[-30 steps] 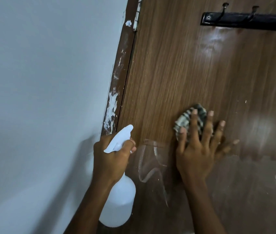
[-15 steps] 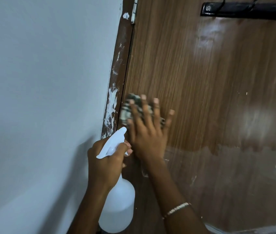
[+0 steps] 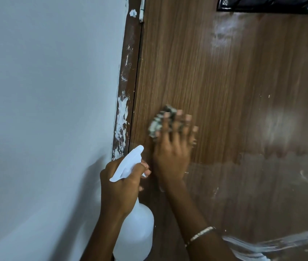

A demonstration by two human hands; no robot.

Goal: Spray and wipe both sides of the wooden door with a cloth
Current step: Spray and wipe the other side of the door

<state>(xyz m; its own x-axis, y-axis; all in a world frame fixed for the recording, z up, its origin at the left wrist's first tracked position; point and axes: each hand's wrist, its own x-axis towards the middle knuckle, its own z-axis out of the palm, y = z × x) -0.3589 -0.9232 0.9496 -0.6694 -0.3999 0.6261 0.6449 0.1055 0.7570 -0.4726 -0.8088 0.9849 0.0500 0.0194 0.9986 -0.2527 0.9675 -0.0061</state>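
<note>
The brown wooden door [image 3: 224, 81] fills the right side of the view. My right hand [image 3: 172, 151] lies flat against it near its hinge edge, fingers spread, pressing a crumpled grey patterned cloth [image 3: 158, 121] to the wood. Most of the cloth is hidden under my fingers. Just below and to the left, my left hand [image 3: 119, 187] grips the neck of a white spray bottle [image 3: 136, 234], nozzle pointing up toward the door. The lower part of the door looks wet and streaked.
A pale painted wall [image 3: 45, 110] covers the left side. The dark door frame [image 3: 124, 95], flecked with white paint, runs between wall and door, with a hinge [image 3: 142, 10] at the top. A black hook rack [image 3: 272, 3] is mounted on the door at upper right.
My right hand swept the cloth left from mid-door to the hinge edge, then shifted slightly right again. My left hand with the bottle stayed almost still.
</note>
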